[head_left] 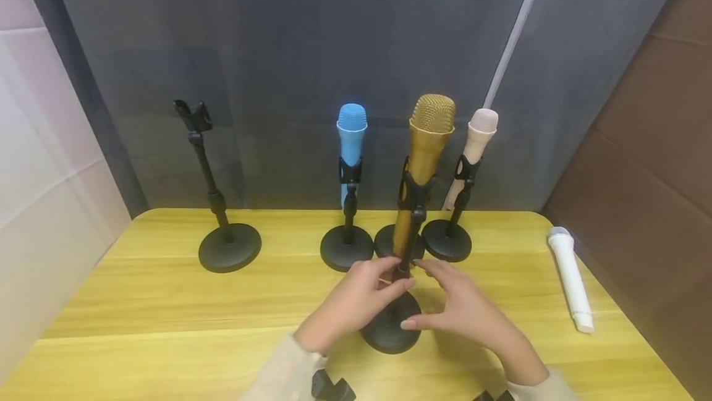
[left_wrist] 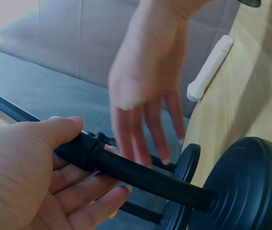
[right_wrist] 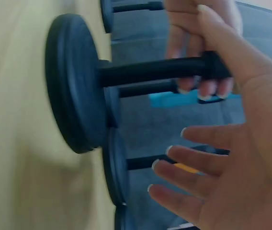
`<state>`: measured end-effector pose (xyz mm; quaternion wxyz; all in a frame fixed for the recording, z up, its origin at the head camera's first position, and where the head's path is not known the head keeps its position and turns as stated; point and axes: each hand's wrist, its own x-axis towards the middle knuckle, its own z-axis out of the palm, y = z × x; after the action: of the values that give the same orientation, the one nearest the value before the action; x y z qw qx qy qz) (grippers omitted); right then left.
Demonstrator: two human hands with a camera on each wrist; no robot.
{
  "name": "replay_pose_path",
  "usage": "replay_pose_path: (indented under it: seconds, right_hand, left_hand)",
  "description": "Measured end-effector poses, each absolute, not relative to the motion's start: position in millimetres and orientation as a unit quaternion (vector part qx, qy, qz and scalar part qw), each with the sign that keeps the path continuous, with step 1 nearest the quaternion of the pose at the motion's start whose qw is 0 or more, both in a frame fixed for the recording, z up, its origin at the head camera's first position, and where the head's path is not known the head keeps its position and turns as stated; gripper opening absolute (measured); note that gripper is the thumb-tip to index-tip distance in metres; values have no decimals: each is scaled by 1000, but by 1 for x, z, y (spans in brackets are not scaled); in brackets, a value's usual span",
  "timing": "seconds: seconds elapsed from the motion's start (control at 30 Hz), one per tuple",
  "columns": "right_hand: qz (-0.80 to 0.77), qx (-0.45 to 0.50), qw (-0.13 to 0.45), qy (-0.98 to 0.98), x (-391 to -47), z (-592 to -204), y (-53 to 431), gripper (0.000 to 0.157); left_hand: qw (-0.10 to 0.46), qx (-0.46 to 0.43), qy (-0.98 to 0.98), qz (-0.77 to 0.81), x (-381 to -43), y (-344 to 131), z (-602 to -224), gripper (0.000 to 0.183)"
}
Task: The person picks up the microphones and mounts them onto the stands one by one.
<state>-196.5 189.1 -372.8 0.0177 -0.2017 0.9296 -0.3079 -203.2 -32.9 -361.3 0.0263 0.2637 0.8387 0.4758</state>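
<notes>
My left hand [head_left: 356, 299] grips the pole of a black desk microphone stand [left_wrist: 160, 184], thumb on one side and fingers on the other. In the head view a gold microphone [head_left: 425, 147] overlaps the clip [head_left: 414, 194] at the top of this stand, head upward, its lower end reaching down to my fingers. The stand's round base [right_wrist: 78, 84] is below my hands. My right hand [head_left: 473, 308] is spread beside the pole, thumb near the base and nothing in its grasp; in its wrist view the right fingers [right_wrist: 198, 167] are straight and apart.
Behind are a blue microphone [head_left: 351, 135] and a beige microphone [head_left: 483, 126] in stands, with another base [head_left: 384, 241] between them. A stand with a vacant clip [head_left: 208, 178] is at the left. A white microphone [head_left: 571, 280] lies near the table's right edge.
</notes>
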Motion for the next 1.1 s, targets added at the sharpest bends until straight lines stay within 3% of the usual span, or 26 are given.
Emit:
replay_pose_path:
  seconds: [0.5, 0.8, 1.1]
  right_hand:
    - [-309, -291, 68, 903, -196, -407, 170, 110]
    - [-293, -284, 72, 910, -197, -418, 162, 98]
    - [-283, -283, 68, 914, -197, -420, 162, 90]
  left_hand:
    - [29, 269, 837, 476, -201, -32, -360, 26]
    - [46, 266, 839, 472, -202, -37, -358, 33]
    - [28, 264, 845, 463, -201, -37, -359, 34]
